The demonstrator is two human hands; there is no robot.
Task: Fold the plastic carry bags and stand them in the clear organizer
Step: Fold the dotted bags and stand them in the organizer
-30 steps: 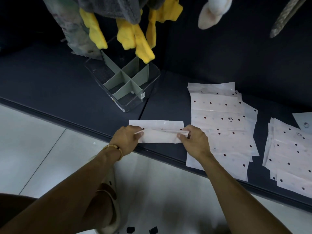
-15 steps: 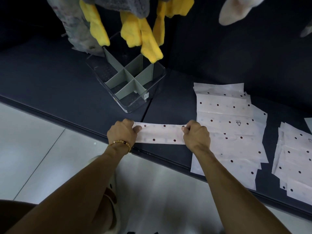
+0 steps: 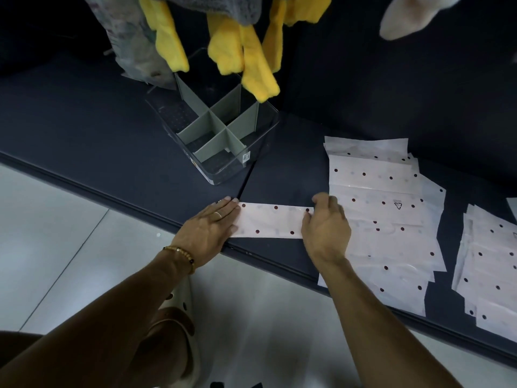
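A white plastic carry bag [image 3: 272, 221] with dark red dots lies folded into a narrow strip at the front edge of the dark counter [image 3: 84, 130]. The left hand [image 3: 208, 229] presses flat on its left end, fingers straight; the right hand [image 3: 326, 229] curls over its right end. One clear organizer [image 3: 221, 135] with grey dividers stands behind; two stacks of unfolded bags [image 3: 383, 208] lie to the right.

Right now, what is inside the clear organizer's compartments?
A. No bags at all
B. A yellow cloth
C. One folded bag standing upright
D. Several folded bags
A: every visible compartment of the clear organizer shows only its grey dividers and bare base, while the folded bag lies flat on the dark surface under the left hand and right hand.
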